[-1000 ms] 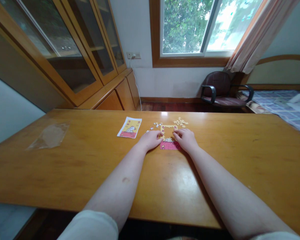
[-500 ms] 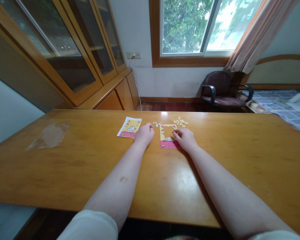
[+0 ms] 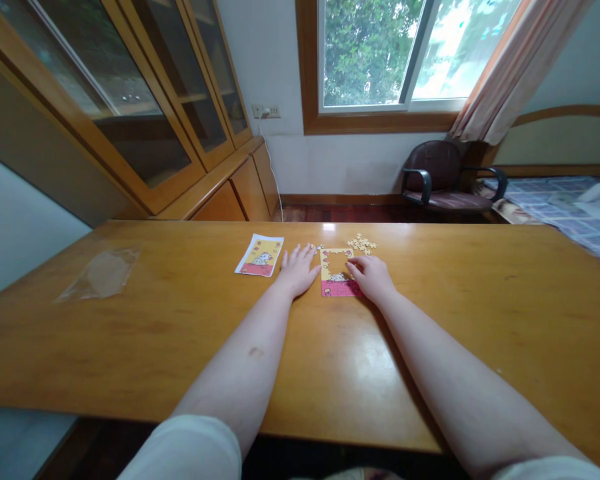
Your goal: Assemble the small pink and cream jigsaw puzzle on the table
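Observation:
A partly assembled jigsaw puzzle (image 3: 338,289) lies on the wooden table, yellow above and pink below, with a gap in its middle. My left hand (image 3: 299,270) lies flat to its left, fingers spread, thumb at the puzzle's left edge. Its fingertips partly cover a few loose white puzzle pieces (image 3: 321,247). At the puzzle's right side my right hand (image 3: 373,277) has thumb and fingers drawn together over the edge of the gap; whatever is between them is too small to make out. A printed reference picture (image 3: 261,257) rests left of my left hand.
Behind my right hand is a pile of yellowish puzzle pieces (image 3: 361,244). A clear plastic bag (image 3: 103,273) lies on the left of the table (image 3: 180,333). Beyond the table are a glass-door cabinet (image 3: 215,157), an office chair (image 3: 437,177) and a bed (image 3: 555,200).
My left hand has opened from a closed shape and spread flat to the right, covering some loose pieces and baring the reference picture. My right hand has stayed nearly still.

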`<state>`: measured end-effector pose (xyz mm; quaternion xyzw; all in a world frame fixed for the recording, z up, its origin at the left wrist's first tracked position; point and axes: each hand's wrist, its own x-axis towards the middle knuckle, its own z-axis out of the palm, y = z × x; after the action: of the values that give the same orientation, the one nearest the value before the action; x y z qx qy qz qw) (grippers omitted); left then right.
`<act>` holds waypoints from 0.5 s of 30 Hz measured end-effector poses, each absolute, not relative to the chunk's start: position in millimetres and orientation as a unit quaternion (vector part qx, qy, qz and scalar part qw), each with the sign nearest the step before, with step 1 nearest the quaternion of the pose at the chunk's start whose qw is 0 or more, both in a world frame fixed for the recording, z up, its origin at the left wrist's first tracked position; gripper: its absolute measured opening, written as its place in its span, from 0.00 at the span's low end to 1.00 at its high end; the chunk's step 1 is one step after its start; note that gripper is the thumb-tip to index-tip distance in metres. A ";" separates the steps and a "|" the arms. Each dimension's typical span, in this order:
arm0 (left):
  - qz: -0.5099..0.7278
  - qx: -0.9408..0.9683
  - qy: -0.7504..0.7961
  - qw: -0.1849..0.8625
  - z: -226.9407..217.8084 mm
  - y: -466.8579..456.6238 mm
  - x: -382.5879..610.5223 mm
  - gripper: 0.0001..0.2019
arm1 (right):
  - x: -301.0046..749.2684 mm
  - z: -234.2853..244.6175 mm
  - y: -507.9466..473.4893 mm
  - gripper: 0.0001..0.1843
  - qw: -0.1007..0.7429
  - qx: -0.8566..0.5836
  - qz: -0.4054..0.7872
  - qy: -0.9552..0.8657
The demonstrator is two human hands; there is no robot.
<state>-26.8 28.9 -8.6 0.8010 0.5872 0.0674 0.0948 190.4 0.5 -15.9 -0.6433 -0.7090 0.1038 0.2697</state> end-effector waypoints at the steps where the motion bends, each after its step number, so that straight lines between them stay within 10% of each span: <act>1: 0.062 0.801 0.587 0.101 -8.8 29.0 -26.9 0.31 | 190.5 -16.1 0.7 0.14 0.269 -0.643 0.105 -0.709; 15: 0.104 0.771 0.623 0.083 -10.7 30.8 -11.7 0.33 | 191.1 -15.5 1.9 0.13 0.280 -0.643 0.118 -0.703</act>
<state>-11.7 30.8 -10.7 0.7710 0.6228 0.1039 0.0831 191.1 1.9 -15.5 -0.6432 -0.7029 0.1176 0.2799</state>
